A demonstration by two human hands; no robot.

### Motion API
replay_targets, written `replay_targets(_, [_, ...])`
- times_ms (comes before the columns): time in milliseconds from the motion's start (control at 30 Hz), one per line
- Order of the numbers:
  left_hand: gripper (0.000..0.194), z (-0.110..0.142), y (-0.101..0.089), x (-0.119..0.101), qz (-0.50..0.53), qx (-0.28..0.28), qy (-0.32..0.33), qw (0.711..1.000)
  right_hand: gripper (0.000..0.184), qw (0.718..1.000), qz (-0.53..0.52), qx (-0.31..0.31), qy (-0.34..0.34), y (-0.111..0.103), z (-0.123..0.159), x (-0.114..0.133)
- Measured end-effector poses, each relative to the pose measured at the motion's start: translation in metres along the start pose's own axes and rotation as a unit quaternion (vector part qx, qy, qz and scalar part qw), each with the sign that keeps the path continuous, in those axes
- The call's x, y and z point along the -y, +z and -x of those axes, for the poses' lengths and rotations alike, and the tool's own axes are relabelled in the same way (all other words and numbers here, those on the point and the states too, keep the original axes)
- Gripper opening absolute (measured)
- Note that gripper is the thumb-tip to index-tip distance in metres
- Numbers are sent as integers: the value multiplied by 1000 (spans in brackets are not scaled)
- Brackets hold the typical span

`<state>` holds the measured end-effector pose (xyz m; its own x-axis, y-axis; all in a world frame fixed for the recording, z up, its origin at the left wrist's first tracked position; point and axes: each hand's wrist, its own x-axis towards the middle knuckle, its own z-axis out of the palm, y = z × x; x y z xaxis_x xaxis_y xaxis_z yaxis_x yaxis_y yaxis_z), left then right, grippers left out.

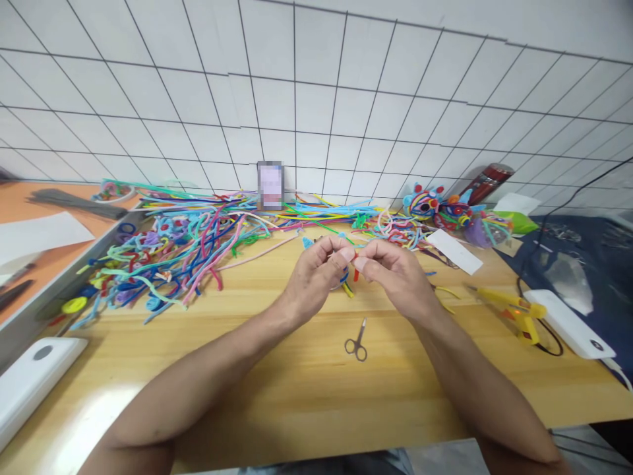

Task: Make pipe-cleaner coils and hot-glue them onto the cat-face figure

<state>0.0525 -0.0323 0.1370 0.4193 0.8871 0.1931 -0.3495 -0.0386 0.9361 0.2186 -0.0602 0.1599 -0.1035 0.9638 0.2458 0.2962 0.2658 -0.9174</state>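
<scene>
Over the middle of the table, my left hand [321, 270] and my right hand [398, 274] meet fingertip to fingertip, both closed in a pinch. Between them shows a small red piece of pipe cleaner [356, 272], mostly hidden by the fingers. Behind and below the hands lie light blue bits [307, 243] and a yellow and blue piece [348, 290], partly covered. Small metal scissors [358, 343] rest on the wood nearer to me, touched by neither hand.
A tangle of coloured pipe cleaners [192, 244] covers the back left. A phone [271, 186] leans against the tiled wall. Finished colourful figures [422, 203] and a red flask [489, 181] stand back right. A yellow glue gun [519, 315] lies beside a white power bank [568, 323].
</scene>
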Motion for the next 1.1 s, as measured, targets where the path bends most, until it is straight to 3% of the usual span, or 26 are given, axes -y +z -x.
replay_targets(100, [44,0,3,2,70,-12,-39,997,27,1000,-22,0,9,0,-4,-7])
replay_targets(167, [44,-3,-1,-2,56,9,-45,997,27,999,-32,1,6,-5,-5,-10])
replay_targets(300, [44,-9,-17,-16,-63,80,-20,995,28,1000,-2,31,-7,-14,-4,-7])
replay_targets(400, [32,-9,-25,-23,-159,117,7,980,27,997,55,49,-2,-16,-1,-1])
replay_targets(533, [26,-7,-24,-23,-231,85,43,968,24,995,98,36,1,-12,1,3])
replay_targets(633, [30,-6,-17,-18,-190,48,42,980,25,997,79,15,6,-8,0,2])
replay_targets(867, [46,1,3,3,28,-52,-16,998,31,998,-54,-1,27,7,-5,-10])
replay_targets(967, [49,-1,2,3,49,-33,-39,998,30,995,-93,1,46,6,-7,-16])
replay_targets(1100, [49,-9,-12,-11,-35,23,-24,999,26,995,-93,11,40,-3,-8,-15])
